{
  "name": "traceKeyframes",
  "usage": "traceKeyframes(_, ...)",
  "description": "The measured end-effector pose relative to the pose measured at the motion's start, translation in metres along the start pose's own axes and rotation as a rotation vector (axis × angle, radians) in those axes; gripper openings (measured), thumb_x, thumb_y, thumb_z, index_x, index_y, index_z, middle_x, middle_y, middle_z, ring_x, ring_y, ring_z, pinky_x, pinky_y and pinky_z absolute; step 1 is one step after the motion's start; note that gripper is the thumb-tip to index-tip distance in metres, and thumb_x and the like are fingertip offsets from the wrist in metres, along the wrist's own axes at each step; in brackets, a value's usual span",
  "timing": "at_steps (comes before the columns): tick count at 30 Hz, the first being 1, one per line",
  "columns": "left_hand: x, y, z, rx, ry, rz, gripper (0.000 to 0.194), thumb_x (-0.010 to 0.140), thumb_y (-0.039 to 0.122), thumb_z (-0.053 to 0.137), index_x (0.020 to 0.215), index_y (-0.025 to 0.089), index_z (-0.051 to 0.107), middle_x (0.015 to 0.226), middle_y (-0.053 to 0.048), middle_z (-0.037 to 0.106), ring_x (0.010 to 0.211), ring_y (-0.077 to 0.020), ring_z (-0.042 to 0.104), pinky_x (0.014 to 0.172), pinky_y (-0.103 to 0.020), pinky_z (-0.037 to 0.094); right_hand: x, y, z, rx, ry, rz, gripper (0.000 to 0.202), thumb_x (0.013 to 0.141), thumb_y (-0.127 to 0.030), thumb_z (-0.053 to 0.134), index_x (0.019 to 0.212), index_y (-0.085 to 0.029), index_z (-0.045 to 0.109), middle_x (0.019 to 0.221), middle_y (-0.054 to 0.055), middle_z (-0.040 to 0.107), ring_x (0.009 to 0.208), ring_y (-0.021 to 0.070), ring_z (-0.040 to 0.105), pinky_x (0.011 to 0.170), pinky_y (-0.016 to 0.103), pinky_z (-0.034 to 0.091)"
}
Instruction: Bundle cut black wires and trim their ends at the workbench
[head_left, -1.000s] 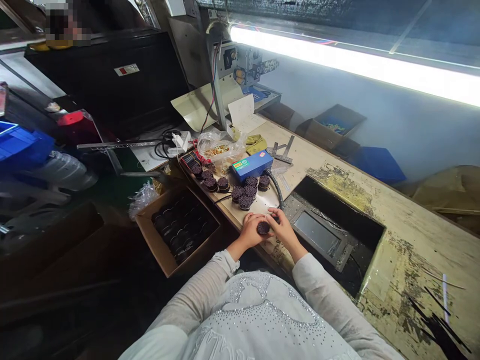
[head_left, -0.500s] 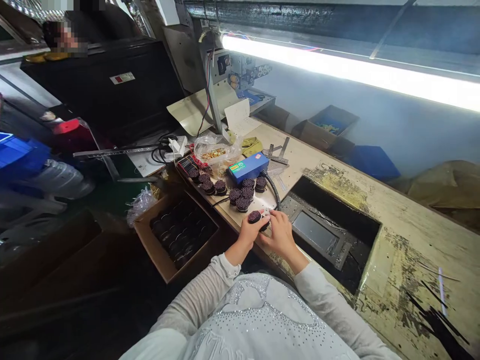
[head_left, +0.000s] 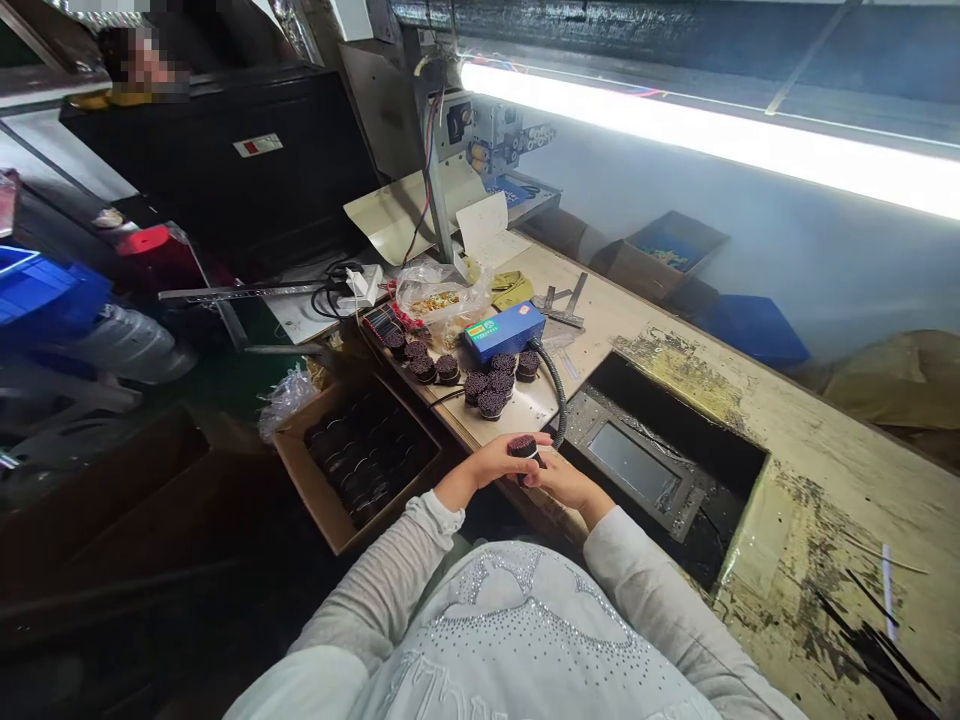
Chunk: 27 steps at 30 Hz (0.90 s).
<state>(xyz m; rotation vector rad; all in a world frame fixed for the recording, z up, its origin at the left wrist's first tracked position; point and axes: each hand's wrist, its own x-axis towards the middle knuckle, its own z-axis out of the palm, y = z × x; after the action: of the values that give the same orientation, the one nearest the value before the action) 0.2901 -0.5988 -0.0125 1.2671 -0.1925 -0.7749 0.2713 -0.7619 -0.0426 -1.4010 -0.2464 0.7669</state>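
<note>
A round bundle of thin dark rods (head_left: 523,446), with a pale band around it, is held upright between my two hands over the table's near edge. My left hand (head_left: 489,462) is wrapped round it from the left, the thumb across its front. From the right, my right hand (head_left: 562,478) closes on the lower part of the same bundle; some of its fingers are hidden. Just beyond my hands stand several similar bundles (head_left: 491,390), bunched in front of a blue box-shaped device (head_left: 504,333). A black corrugated hose (head_left: 556,385) curves from that device down toward my right hand.
Left of the table, a cardboard box (head_left: 300,505) holds many dark bundles. A plastic bag (head_left: 442,300) with small golden pieces lies at the back, near metal rulers (head_left: 574,305). On the right, a rectangular recess (head_left: 690,420) in the table contains a screen panel (head_left: 634,462).
My hands have turned the bundle and drawn it slightly toward me. My left hand now wraps further round it, and the right has shifted lower. The view has swung slightly left.
</note>
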Motion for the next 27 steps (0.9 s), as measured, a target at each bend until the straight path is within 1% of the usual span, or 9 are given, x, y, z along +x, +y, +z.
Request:
traceKeyframes(3,0.001,-0.002,-0.001,0.071,0.004,0.059,0.060,0.055,0.052,0.082,0.102,0.016,0.072,0.110,-0.011,0.068,0.090,-0.0237,0.064,0.082,-0.034,0.049,-0.002,-0.003,-0.003,0.050,-0.008,0.016,0.028,0.062,-0.025,0.064,0.090,-0.022,0.067,0.094,0.001,0.066,0.092,0.0209,0.058,0.081,0.033,0.045)
traceKeyframes(5,0.002,-0.006,-0.001,0.127,0.084,0.130,0.052,0.060,0.049,0.080,0.100,0.016,0.071,0.108,-0.011,0.069,0.097,-0.0252,0.063,0.089,-0.037,0.047,-0.007,-0.006,-0.011,0.021,0.013,0.008,0.041,0.061,-0.021,0.067,0.102,-0.023,0.066,0.104,0.002,0.065,0.096,0.0205,0.058,0.083,0.032,0.045)
traceKeyframes(7,0.003,-0.012,-0.001,0.262,0.200,0.230,0.043,0.063,0.044,0.079,0.094,0.016,0.072,0.106,-0.011,0.070,0.107,-0.0269,0.061,0.098,-0.040,0.042,-0.014,-0.007,-0.022,-0.027,0.064,0.005,0.046,0.063,-0.021,0.067,0.108,-0.023,0.065,0.108,0.003,0.065,0.091,0.0190,0.058,0.079,0.032,0.046)
traceKeyframes(10,0.006,-0.020,-0.001,0.497,0.340,0.349,0.030,0.064,0.036,0.079,0.086,0.017,0.072,0.100,-0.011,0.072,0.114,-0.0271,0.058,0.102,-0.039,0.039,-0.024,-0.004,-0.037,-0.085,0.277,-0.008,0.039,0.065,-0.024,0.063,0.104,-0.020,0.065,0.104,0.005,0.066,0.081,0.0170,0.058,0.071,0.031,0.046)
traceKeyframes(12,0.009,-0.025,-0.001,0.617,0.385,0.366,0.027,0.064,0.033,0.079,0.087,0.019,0.072,0.099,-0.009,0.072,0.112,-0.0262,0.060,0.102,-0.039,0.039,-0.026,-0.001,-0.039,-0.093,0.424,-0.037,0.034,0.066,-0.027,0.061,0.099,-0.020,0.065,0.100,0.006,0.066,0.080,0.0172,0.058,0.068,0.030,0.046)
traceKeyframes(14,0.013,-0.030,0.000,0.725,0.418,0.350,0.028,0.063,0.031,0.080,0.088,0.022,0.072,0.106,-0.008,0.071,0.111,-0.0256,0.060,0.104,-0.041,0.037,-0.025,0.002,-0.034,-0.082,0.519,-0.071,0.029,0.068,-0.031,0.060,0.095,-0.020,0.065,0.095,0.005,0.066,0.080,0.0180,0.058,0.066,0.029,0.046)
traceKeyframes(16,0.016,-0.035,0.000,0.801,0.433,0.317,0.030,0.061,0.032,0.081,0.089,0.024,0.072,0.113,-0.007,0.069,0.114,-0.0256,0.059,0.108,-0.044,0.031,-0.022,0.004,-0.026,-0.079,0.567,-0.103,0.028,0.072,-0.036,0.060,0.094,-0.020,0.065,0.093,0.005,0.066,0.080,0.0186,0.058,0.065,0.029,0.045)
traceKeyframes(20,0.021,-0.045,-0.003,0.841,0.420,0.282,0.038,0.057,0.034,0.084,0.092,0.026,0.071,0.118,-0.007,0.067,0.116,-0.0263,0.057,0.113,-0.046,0.022,-0.015,0.004,-0.011,-0.141,0.595,-0.139,0.032,0.076,-0.048,0.061,0.093,-0.021,0.068,0.093,0.006,0.066,0.080,0.0201,0.057,0.064,0.030,0.045)
traceKeyframes(27,0.019,-0.045,-0.006,0.794,0.384,0.283,0.054,0.048,0.038,0.087,0.097,0.025,0.068,0.114,-0.008,0.068,0.117,-0.0268,0.056,0.113,-0.045,0.019,-0.003,0.010,-0.004,-0.139,0.616,-0.145,0.043,0.075,-0.060,0.060,0.086,-0.020,0.068,0.081,0.005,0.065,0.078,0.0204,0.057,0.062,0.030,0.044)
